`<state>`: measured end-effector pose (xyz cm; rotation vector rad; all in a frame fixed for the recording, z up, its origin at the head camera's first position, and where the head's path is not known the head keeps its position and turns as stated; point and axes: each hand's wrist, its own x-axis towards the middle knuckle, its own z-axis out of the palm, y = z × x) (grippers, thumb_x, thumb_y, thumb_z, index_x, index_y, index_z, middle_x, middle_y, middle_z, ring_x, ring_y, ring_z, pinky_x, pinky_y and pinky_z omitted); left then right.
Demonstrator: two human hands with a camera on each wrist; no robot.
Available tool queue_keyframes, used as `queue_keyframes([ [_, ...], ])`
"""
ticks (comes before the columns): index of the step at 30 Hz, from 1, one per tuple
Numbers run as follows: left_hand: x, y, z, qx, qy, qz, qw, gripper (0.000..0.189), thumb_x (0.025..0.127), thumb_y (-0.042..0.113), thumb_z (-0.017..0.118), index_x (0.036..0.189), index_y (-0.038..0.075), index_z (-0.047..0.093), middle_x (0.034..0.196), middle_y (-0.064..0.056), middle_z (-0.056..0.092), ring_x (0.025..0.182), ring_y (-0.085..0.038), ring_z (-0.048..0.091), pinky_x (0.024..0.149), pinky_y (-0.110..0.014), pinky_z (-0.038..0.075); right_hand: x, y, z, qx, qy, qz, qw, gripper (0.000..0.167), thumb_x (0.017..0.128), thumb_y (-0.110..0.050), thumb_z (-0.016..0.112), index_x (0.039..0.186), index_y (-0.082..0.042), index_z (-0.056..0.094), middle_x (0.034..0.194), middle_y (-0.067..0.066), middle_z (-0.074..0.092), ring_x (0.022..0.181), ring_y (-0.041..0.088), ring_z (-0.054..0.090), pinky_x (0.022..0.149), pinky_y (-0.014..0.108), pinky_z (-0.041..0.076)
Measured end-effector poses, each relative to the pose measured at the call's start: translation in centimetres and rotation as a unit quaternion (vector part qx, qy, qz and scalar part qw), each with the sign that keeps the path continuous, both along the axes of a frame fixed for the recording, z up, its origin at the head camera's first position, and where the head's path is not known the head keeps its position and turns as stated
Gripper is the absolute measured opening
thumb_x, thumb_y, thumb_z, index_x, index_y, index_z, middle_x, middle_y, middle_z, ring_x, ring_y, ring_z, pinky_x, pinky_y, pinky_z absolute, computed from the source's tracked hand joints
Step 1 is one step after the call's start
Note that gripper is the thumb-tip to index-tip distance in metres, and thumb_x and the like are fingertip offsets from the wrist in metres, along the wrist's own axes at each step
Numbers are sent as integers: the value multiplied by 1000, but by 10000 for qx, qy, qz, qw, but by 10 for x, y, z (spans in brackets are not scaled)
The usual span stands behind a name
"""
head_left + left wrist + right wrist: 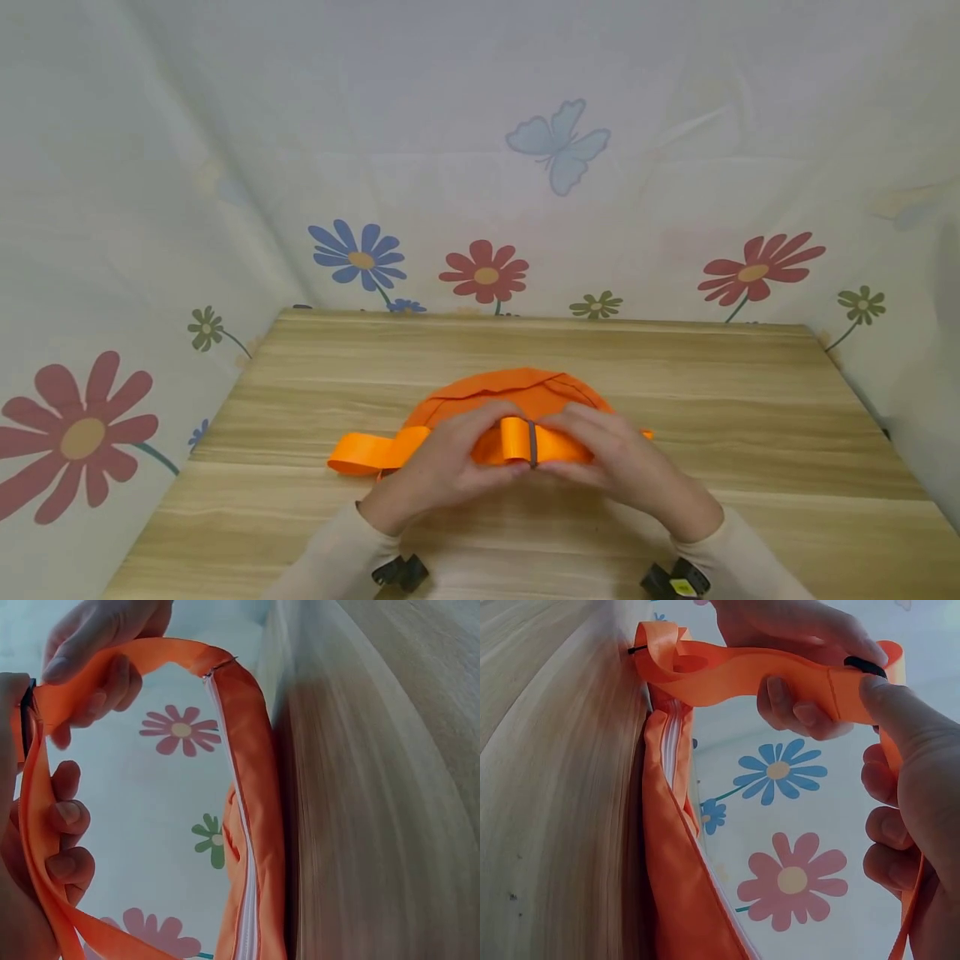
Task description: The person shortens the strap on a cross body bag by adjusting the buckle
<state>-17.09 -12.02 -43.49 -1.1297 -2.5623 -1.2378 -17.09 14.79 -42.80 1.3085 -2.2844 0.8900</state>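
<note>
An orange waist bag (517, 385) lies on the wooden table, its white zipper (247, 900) showing in the left wrist view. Above the table its orange strap (516, 439) is held up between both hands. My left hand (453, 457) grips the strap to the left of a dark slider buckle (533, 443), fingers curled behind the webbing. From the other side my right hand (626, 450) pinches the strap, with the thumb right at the slider in the right wrist view. A loose loop of strap (366, 452) sticks out past the left hand.
The wooden tabletop (750, 400) spreads around the bag on every side. Behind it and at both sides hangs a pale cloth backdrop (420, 125) printed with flowers and a butterfly. Dark wrist devices (401, 572) sit at both cuffs.
</note>
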Motion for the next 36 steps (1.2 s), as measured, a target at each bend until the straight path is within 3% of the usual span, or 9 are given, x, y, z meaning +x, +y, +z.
queue_keyframes([
  [4,0,2,-1,57,104,-63,9999,51,94,36,85,138,27,60,125,12,71,108,-9,67,101,-34,61,-1,-2,0,-39,127,118,9998,44,101,-44,72,128,-10,72,115,-3,75,98,10,69,94,18,60],
  [13,2,5,-2,171,98,-2,9998,50,91,34,89,133,27,64,124,12,73,108,-8,69,99,-32,62,0,-4,2,-110,283,247,9992,45,98,-38,80,131,-10,70,116,-1,74,99,13,70,94,20,60],
  [20,2,-2,1,358,-241,169,9989,43,91,34,89,128,30,66,119,17,71,108,-8,66,102,-33,60,1,7,-5,236,72,-235,9994,53,90,-33,89,134,-12,69,123,-2,75,103,13,71,92,35,65],
  [28,0,-9,1,504,-296,296,9978,42,92,34,88,128,32,66,118,17,69,107,-8,65,99,-33,61,0,15,-9,-29,242,-260,9994,45,98,-36,82,134,-12,70,119,-1,75,98,15,72,103,14,54],
  [32,1,-9,-2,451,-345,334,9978,48,92,33,88,132,27,62,119,11,71,105,-11,66,96,-32,62,0,13,-9,0,151,-257,9996,44,98,-34,82,134,-12,70,118,-1,75,97,14,72,99,20,59],
  [36,1,-9,-3,360,-462,313,9978,58,90,34,90,135,20,57,120,3,72,105,-14,67,96,-32,63,1,11,-10,7,73,-263,9996,41,101,-39,78,131,-12,71,118,0,77,100,17,75,93,39,66],
])
